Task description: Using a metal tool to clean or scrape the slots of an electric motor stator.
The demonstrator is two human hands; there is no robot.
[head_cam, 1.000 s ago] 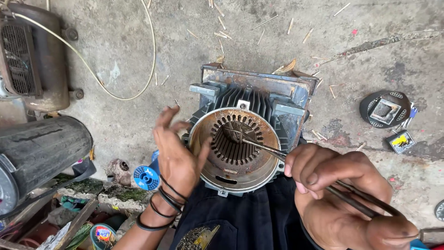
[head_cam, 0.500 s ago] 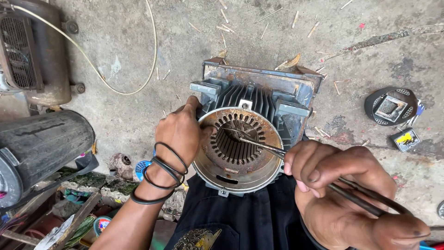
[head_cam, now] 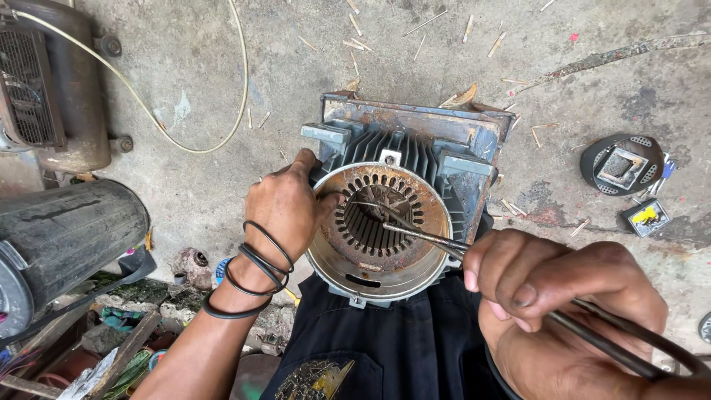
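Motor stator housing (head_cam: pixel 385 215) stands bore-up on the concrete floor (head_cam: pixel 222 74), against the person's lap; left hand (head_cam: pixel 285 204) clamps its rim, steadying it; right hand (head_cam: pixel 563 296) grip closed around long pliers (head_cam: pixel 444 241), tips angled into the slots.

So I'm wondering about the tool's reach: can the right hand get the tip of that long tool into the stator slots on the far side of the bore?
Probably yes. The right hand holds the long tool across the open bore of the motor stator, with nothing blocking it. The left hand sits at the left rim, clear of the slots.
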